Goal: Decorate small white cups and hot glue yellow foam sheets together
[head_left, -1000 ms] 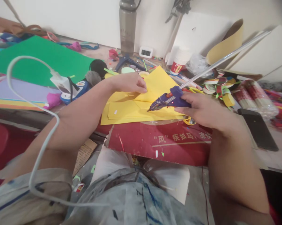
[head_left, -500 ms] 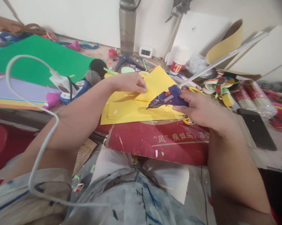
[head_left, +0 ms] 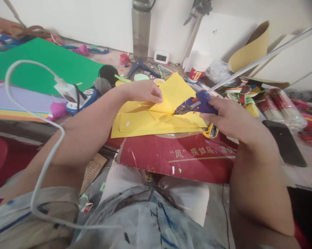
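Observation:
Yellow paper [head_left: 180,88] stands folded up from flat yellow sheets [head_left: 145,127] in front of me. Its upper edge is pinched at the left by my left hand [head_left: 145,91], whose fingers are closed. My right hand [head_left: 230,116] grips a blue hot glue gun [head_left: 194,103] with a long clear glue stick [head_left: 262,57] running out of its back end. The gun's nozzle points left and down, at or just over a fold of the yellow paper; contact is hard to tell. Some of my right fingers are hidden behind the handle.
Red cardboard [head_left: 145,155] lies under the sheets, with yellow-handled scissors [head_left: 210,131] at their right. A phone [head_left: 285,141] rests farther right. Behind stand a bottle [head_left: 141,33], a small clock [head_left: 161,57] and a paper cup [head_left: 197,69]. A white cable [head_left: 45,166] loops at left.
My right hand has moved the glue gun to the right along the yellow paper, its nozzle shifting right and slightly up. My left hand stays in place.

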A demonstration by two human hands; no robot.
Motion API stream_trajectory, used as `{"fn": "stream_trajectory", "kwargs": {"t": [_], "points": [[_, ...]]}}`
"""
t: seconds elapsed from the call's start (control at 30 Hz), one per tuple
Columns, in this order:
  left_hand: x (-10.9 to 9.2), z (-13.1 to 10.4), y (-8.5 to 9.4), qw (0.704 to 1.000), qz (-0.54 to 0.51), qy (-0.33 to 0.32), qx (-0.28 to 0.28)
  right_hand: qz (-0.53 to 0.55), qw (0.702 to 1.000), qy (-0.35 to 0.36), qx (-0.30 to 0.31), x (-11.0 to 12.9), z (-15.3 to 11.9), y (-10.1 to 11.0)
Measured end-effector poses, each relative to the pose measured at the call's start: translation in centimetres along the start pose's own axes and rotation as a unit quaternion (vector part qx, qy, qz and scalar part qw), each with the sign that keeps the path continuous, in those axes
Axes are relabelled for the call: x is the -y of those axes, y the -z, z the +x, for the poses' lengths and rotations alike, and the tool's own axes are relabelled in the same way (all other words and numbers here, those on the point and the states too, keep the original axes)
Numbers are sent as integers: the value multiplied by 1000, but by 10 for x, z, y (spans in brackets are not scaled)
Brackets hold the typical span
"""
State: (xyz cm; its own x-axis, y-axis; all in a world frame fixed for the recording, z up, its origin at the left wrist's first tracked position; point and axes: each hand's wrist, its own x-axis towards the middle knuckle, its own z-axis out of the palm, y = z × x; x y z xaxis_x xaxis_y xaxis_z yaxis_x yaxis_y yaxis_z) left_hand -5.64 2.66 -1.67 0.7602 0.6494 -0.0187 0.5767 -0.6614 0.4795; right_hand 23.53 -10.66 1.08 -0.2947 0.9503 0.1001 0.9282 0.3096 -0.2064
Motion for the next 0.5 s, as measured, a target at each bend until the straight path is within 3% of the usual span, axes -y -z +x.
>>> {"fn": "stream_trajectory", "kwargs": {"t": [0.13, 0.33, 0.5], "points": [[1, 0, 0, 1000, -3, -7, -9, 39, 998, 38, -5, 1, 0, -3], [2, 0, -1, 1000, -4, -11, -6, -19, 1000, -11, 7, 1, -1, 3], [4, 0, -1, 1000, -4, -23, -7, 8, 1000, 20, 8, 1, -1, 3]]}}
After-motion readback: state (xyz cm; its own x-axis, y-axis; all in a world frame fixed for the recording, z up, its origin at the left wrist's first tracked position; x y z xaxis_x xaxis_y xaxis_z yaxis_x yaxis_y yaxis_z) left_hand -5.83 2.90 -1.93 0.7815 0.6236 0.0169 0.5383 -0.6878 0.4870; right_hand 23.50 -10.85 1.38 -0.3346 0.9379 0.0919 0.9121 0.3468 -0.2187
